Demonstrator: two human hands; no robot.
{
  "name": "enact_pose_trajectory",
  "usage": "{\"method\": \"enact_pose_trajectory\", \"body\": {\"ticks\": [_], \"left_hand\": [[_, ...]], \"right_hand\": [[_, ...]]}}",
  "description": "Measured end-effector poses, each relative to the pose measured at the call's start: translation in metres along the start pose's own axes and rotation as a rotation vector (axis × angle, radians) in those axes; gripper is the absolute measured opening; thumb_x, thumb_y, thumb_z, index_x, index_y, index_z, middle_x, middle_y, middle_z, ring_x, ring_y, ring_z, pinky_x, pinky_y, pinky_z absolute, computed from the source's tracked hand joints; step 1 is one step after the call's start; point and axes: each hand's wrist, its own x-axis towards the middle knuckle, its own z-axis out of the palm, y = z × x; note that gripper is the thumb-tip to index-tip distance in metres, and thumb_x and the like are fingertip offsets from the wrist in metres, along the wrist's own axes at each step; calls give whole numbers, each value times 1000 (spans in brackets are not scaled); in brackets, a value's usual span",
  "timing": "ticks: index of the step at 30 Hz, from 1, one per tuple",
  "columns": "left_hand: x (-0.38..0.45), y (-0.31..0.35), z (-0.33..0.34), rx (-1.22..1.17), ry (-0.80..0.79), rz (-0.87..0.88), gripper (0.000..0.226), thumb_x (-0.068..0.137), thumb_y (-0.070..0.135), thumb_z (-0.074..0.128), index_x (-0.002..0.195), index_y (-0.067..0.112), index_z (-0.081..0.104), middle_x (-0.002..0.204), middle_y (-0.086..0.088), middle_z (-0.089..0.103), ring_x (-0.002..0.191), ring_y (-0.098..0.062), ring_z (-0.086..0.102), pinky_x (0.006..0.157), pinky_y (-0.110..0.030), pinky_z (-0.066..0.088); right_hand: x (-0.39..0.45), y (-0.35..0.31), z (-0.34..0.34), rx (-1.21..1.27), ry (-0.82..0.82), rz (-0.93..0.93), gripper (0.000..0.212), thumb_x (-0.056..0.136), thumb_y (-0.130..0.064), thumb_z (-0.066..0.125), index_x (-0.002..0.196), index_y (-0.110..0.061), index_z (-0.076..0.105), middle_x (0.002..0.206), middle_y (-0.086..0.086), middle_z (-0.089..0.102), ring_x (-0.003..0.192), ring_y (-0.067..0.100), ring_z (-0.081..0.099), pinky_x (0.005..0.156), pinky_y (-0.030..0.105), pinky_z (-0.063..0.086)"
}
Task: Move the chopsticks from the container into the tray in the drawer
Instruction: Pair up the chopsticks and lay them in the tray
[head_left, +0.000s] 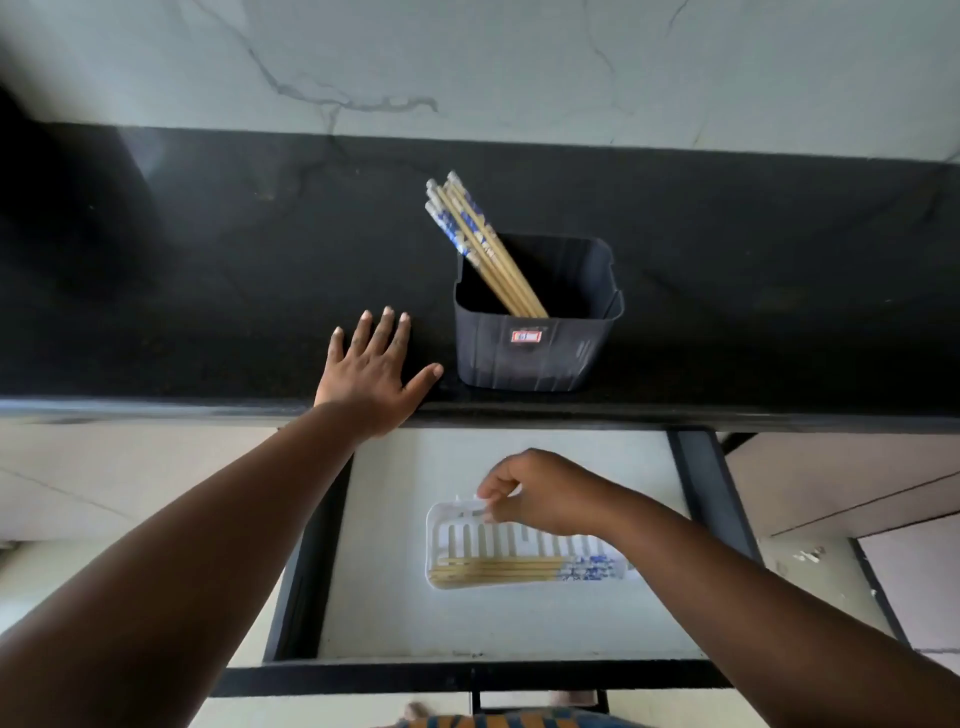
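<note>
A dark grey square container (535, 358) stands on the black counter, with several bamboo chopsticks (480, 244) with blue-and-white tops leaning to its far left. Below, in the open drawer (649, 519), lies a white slotted tray (441, 525) with a few chopsticks (509, 570) flat along its near side. My left hand (371, 371) rests flat on the counter, fingers spread, just left of the container. My right hand (540, 496) hovers over the tray's far rim with fingers curled together; blur hides whether they pinch the rim or anything else.
The black counter (208, 291) runs across the view, with a pale marbled wall (519, 62) behind it. The drawer has a white floor and black sides, and its front edge (467, 675) is near my body. Pale floor tiles show on both sides.
</note>
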Motion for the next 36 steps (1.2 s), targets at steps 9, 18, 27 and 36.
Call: {"method": "enact_pose_trajectory", "body": {"ticks": [9,18,27,36], "left_hand": [[3,2,-11,-35,-122,-36,84,88,73,15,154,23,-4,162,-1,-10,148,-22,-13,118,-47,-5],[8,2,-14,-55,-210,-52,84,89,74,16,152,26,-11,160,0,-19,146,-22,-20,116,-47,-11],[9,-1,-9,-55,-204,-50,84,88,75,16,152,27,-12,160,0,-20,145,-22,-23,115,-46,-13],[9,-2,-6,-58,-196,-55,85,87,76,14,152,27,-13,159,0,-20,145,-22,-23,115,-47,-13]], "right_hand": [[-13,-90,-129,196,577,-230,16,83,-14,71,76,-29,72,66,-8,69,57,2,63,53,19,53],[58,-71,-161,-14,563,40,25,81,-30,71,101,-31,55,96,-3,63,80,15,65,72,37,56],[67,-65,-154,26,519,-35,28,83,-21,74,98,-25,50,87,-3,60,76,11,61,60,26,48],[67,-65,-156,29,508,-67,29,87,-19,71,114,-14,66,106,-1,71,94,13,66,78,27,52]]}}
